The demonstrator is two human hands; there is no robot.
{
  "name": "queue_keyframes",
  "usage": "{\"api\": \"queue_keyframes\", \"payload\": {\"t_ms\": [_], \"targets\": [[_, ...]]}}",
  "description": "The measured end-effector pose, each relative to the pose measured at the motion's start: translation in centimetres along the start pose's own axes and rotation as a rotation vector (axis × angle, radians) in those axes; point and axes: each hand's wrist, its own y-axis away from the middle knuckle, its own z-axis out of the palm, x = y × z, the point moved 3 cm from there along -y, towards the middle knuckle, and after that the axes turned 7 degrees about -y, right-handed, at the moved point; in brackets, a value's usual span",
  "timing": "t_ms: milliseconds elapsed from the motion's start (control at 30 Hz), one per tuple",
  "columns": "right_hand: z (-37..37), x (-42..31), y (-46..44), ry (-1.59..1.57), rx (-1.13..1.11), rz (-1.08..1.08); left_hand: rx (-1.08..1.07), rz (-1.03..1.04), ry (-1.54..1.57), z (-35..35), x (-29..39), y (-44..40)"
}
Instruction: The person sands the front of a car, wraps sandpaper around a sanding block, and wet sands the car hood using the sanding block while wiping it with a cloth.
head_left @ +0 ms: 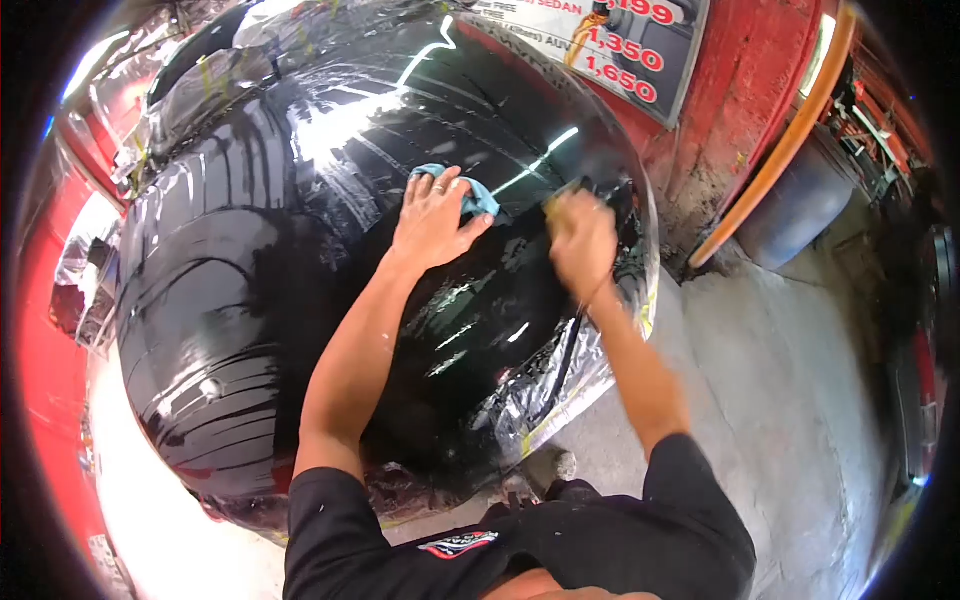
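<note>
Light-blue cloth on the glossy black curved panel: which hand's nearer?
Left. The left hand rests right on the light-blue cloth. The right hand is apart from it, off to its right, holding a motion-blurred yellowish object.

Before me lies the car panel (205,300); on it, the cloth (484,199) sits under my left grip (432,222), left of the pad (553,212) in my right grip (587,245). The price board (650,55) is beyond, the drum (800,210) farther right.

A glossy black curved vehicle panel (470,300) spans the centre and left of the frame. A light-blue cloth (482,198) lies on it, upper centre, under the left hand (432,222).
</note>
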Motion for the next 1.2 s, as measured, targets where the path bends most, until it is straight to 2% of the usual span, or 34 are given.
{"api": "queue_keyframes", "payload": {"t_ms": [33,67,100,133,233,333,400,500,533,600,700,733,800,867,933,1000,1067,1133,1167,1200], "targets": [[-0.7,-3.5,3.0,0.018,-0.099,-0.135,-0.006,-0.03,-0.023,0.2,0.0,0.0],[0.4,-5.2,8.0,-0.25,-0.017,-0.209,-0.028,-0.044,-0.039,-0.3,0.4,0.0],[-0.2,-8.2,11.1,-0.275,-0.081,-0.074,-0.011,-0.03,-0.028,-0.3,0.3,-0.1],[-0.3,-7.1,9.9,-0.297,-0.088,-0.149,0.0,-0.02,-0.02,-0.1,0.3,0.2],[1.2,0.3,3.1,-0.1,0.009,-0.03,0.019,-0.016,-0.001,0.2,-0.1,0.1],[4.4,4.0,-0.8,0.124,0.165,0.095,0.003,-0.016,0.006,-0.1,-0.1,0.4],[2.9,-0.4,2.0,-0.038,0.115,0.056,-0.007,0.011,-0.005,-0.5,-0.4,0.1],[-0.2,-7.6,10.8,-0.274,-0.045,-0.168,-0.005,-0.001,0.015,-0.4,-0.1,0.4],[-0.9,-7.4,12.2,-0.24,-0.034,-0.217,0.002,0.002,0.02,-0.3,-0.1,0.3],[0.3,2.8,9.5,-0.199,0.045,-0.162,-0.015,-0.019,0.004,0.0,-0.1,0.4],[1.7,8.3,1.9,0.048,0.225,0.152,-0.049,-0.027,-0.002,-0.4,0.1,0.2],[2.1,9.3,1.6,0.111,0.243,0.236,0.009,0.002,-0.02,-0.1,0.0,0.3],[1.5,6.5,2.8,0.079,0.238,0.34,0.029,0.017,-0.005,-0.3,0.0,0.5],[0.2,0.7,7.5,0.043,0.145,0.116,0.023,0.029,-0.016,-0.9,0.4,0.1],[-0.6,-4.6,13.4,-0.126,0.034,0.092,0.003,0.004,0.005,-0.3,0.1,0.3],[-1.3,-2.5,13.6,-0.108,0.011,0.14,-0.011,-0.009,-0.016,-0.2,0.3,0.2],[-0.1,3.8,9.8,-0.028,0.243,0.256,-0.042,-0.008,-0.022,-0.5,0.4,0.4],[1.6,10.0,5.2,0.114,0.363,0.318,-0.07,-0.01,-0.024,-0.4,0.4,-0.4],[1.7,12.1,3.2,0.16,0.294,0.401,-0.052,0.009,-0.012,-0.4,0.3,-0.2],[0.9,11.6,1.7,0.134,0.193,0.581,-0.037,0.031,-0.003,-0.4,0.1,0.1]]}}
